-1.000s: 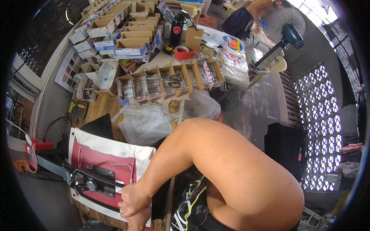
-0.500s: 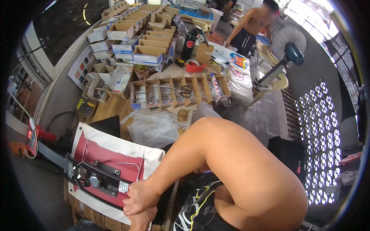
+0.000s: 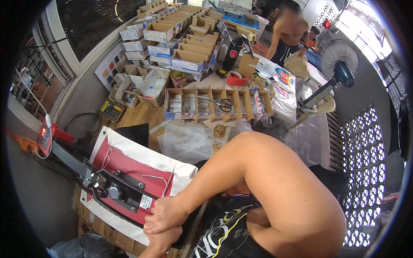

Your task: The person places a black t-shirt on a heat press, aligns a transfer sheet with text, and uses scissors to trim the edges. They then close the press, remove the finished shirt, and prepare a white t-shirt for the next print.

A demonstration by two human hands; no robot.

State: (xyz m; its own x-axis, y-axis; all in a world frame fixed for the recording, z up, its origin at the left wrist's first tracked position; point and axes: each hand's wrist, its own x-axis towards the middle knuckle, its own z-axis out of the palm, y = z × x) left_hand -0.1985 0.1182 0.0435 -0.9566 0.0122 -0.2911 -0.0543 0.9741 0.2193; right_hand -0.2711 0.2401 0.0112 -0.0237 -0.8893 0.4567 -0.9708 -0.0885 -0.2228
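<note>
A heat press (image 3: 124, 176) with a red top plate and a black lever stands on the wooden table at the lower left. My right hand (image 3: 165, 214) is closed at the near end of its lever, the fingers curled down. Just below it, my left hand (image 3: 165, 238) is also closed and touches the right one. The grip itself is hidden under both hands. White fabric (image 3: 142, 155) sticks out around the red plate, with loose cords lying on top. A red control box (image 3: 44, 138) with a lit display sits at the press's far left end.
Clear plastic sheets (image 3: 185, 139) lie beyond the press. Behind them are a divided cardboard box (image 3: 202, 109) with scissors (image 3: 223, 104) on it, and rows of open boxes (image 3: 189, 60). A fan (image 3: 342, 71) stands at right; a person (image 3: 288, 32) works at the back.
The whole view has shifted, so the table appears farther right and slightly lower. Both hands stay closed at the lever. At the back, the person now has a beige bag at hand.
</note>
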